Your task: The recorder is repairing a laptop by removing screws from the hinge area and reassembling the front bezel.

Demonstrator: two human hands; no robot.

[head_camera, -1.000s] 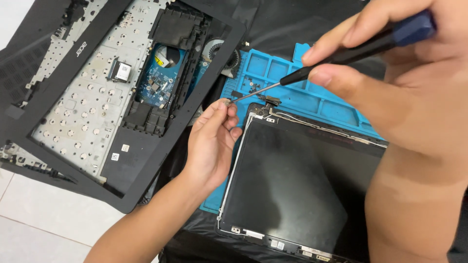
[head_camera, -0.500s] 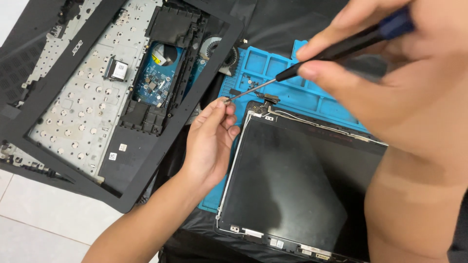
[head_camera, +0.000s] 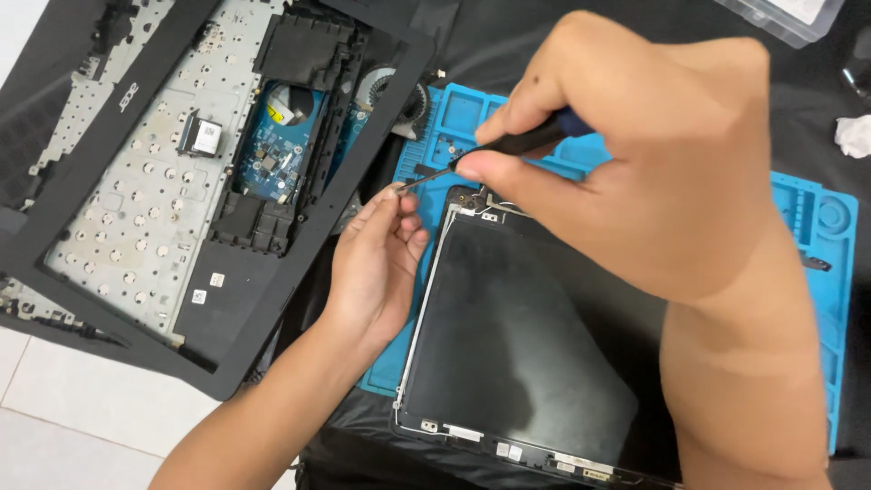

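My right hand (head_camera: 644, 154) grips a black-handled screwdriver (head_camera: 508, 145), its metal tip pointing left and down toward my left fingertips. My left hand (head_camera: 376, 263) has its fingers pinched together at the screwdriver tip, right by the top left corner of a dark laptop screen panel (head_camera: 517, 336). Whether a small part sits between those fingers is too small to tell. The panel lies on a blue repair mat (head_camera: 817, 227). My right forearm covers the panel's right side.
An upturned black laptop keyboard frame (head_camera: 209, 245) with a blue circuit board (head_camera: 272, 154) lies to the left, over white floor tiles (head_camera: 54, 408). A clear plastic box (head_camera: 789, 14) and a crumpled white scrap (head_camera: 853, 136) sit at the upper right on black cloth.
My right hand has come down and to the left, now covering more of the mat, and the screwdriver tip has drawn close to my left fingertips. The left hand has stayed in place.
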